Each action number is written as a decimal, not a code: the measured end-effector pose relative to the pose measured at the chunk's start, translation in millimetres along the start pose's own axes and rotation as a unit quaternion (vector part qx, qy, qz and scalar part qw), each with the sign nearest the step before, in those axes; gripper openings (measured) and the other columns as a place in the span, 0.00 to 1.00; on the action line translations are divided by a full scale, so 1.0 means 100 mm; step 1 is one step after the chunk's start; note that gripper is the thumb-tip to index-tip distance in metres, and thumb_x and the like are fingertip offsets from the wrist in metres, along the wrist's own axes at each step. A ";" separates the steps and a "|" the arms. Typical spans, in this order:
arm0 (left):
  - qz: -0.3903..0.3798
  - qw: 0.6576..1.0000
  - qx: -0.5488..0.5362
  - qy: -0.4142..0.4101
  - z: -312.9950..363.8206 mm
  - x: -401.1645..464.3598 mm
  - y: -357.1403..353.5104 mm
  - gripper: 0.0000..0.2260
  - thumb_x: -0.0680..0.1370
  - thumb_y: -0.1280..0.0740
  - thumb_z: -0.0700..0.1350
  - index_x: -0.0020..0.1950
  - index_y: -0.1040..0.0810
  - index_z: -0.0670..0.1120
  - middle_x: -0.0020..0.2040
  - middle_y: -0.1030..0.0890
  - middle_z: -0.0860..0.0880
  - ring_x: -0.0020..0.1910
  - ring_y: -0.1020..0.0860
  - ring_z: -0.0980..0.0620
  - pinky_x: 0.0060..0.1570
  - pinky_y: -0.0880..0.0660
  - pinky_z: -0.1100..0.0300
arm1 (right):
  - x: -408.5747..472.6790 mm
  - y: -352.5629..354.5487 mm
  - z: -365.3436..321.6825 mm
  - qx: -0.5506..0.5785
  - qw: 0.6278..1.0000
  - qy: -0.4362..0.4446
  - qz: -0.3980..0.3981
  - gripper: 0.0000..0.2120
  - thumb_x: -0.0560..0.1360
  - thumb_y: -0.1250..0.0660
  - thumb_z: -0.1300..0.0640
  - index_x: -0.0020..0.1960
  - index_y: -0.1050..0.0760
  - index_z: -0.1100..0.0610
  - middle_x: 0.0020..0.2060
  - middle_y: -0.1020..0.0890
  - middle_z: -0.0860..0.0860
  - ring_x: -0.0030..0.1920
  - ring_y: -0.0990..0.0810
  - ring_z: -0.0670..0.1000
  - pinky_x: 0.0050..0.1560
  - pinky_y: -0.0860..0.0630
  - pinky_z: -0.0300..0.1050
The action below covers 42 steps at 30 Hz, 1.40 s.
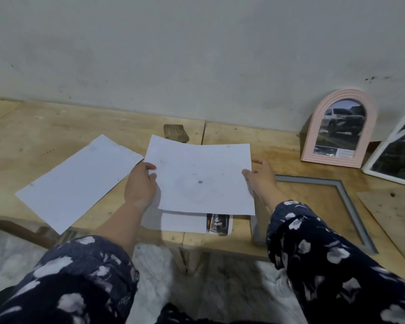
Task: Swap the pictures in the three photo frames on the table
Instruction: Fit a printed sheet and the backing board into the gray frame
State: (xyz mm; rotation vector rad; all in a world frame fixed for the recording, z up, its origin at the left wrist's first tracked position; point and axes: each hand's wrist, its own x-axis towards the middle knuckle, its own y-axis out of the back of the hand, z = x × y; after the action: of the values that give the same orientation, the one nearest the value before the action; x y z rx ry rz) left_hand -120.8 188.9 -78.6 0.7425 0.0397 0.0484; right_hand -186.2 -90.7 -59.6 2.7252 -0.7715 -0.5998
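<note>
Left hand (140, 183) fingers pinch the white sheet (201, 178) edge (blank side up); right hand (262, 181) fingers clamp opposite.

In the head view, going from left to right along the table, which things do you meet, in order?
Loose white sheet → left hand → held white sheet → right hand → grey frame → pink arched frame → white frame.

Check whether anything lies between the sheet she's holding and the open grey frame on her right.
Nothing visible blocks it. The held sheet sits just left of the grey frame; only her right hand on its edge lies between, and the frame's opening shows bare table.
</note>
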 end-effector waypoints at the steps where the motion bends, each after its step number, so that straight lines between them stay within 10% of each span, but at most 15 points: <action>1: 0.007 1.000 -0.020 -0.005 0.09 -0.06 -0.06 0.10 0.80 0.40 0.37 0.59 0.25 0.44 0.59 0.24 0.47 0.49 0.27 0.51 0.48 0.35 0.60 | 0.01 0.09 0.00 0.005 1.000 0.001 0.001 0.20 0.76 0.34 0.63 0.66 0.35 0.54 0.49 0.22 0.53 0.40 0.22 0.48 0.36 0.25 0.42; 11: -0.008 0.998 -0.055 0.002 0.95 -0.97 -0.88 0.13 0.81 0.39 0.39 0.65 0.27 0.42 0.67 0.27 0.44 0.68 0.31 0.45 0.64 0.34 0.55 | -0.01 1.49 0.30 -0.019 0.996 0.067 0.060 0.11 0.76 0.36 0.67 0.55 0.28 0.55 0.41 0.26 0.49 0.43 0.25 0.50 0.35 0.31 0.38; 20: -0.135 0.991 -0.008 -0.020 1.39 -1.60 -1.65 0.20 0.80 0.37 0.40 0.73 0.32 0.43 0.73 0.31 0.46 0.72 0.34 0.47 0.71 0.40 0.55 | 0.10 2.52 0.96 -0.051 0.997 0.013 0.053 0.19 0.77 0.38 0.65 0.66 0.26 0.52 0.67 0.27 0.52 0.57 0.24 0.51 0.51 0.24 0.42; 34: -0.216 0.923 0.312 -0.058 1.53 -1.68 -1.88 0.27 0.77 0.34 0.55 0.73 0.40 0.55 0.79 0.55 0.50 0.75 0.50 0.40 0.69 0.46 0.41 | 0.15 2.61 1.48 -0.337 0.939 0.020 -0.067 0.32 0.75 0.36 0.57 0.76 0.43 0.49 0.77 0.46 0.50 0.75 0.45 0.55 0.72 0.41 0.49; 42: -0.237 0.902 0.344 -0.104 1.50 -1.68 -1.88 0.24 0.78 0.36 0.57 0.72 0.37 0.56 0.77 0.44 0.51 0.74 0.45 0.43 0.68 0.48 0.42 | 0.00 2.43 1.53 -0.493 0.866 0.073 -0.045 0.23 0.79 0.42 0.48 0.74 0.39 0.44 0.76 0.43 0.49 0.74 0.46 0.55 0.71 0.45 0.53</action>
State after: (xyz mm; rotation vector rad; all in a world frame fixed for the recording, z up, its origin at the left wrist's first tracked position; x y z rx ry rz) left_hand -274.5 -60.1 -92.4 1.4259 0.0337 -0.5389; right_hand -363.0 -310.7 -112.3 1.8144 -0.1788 -0.5754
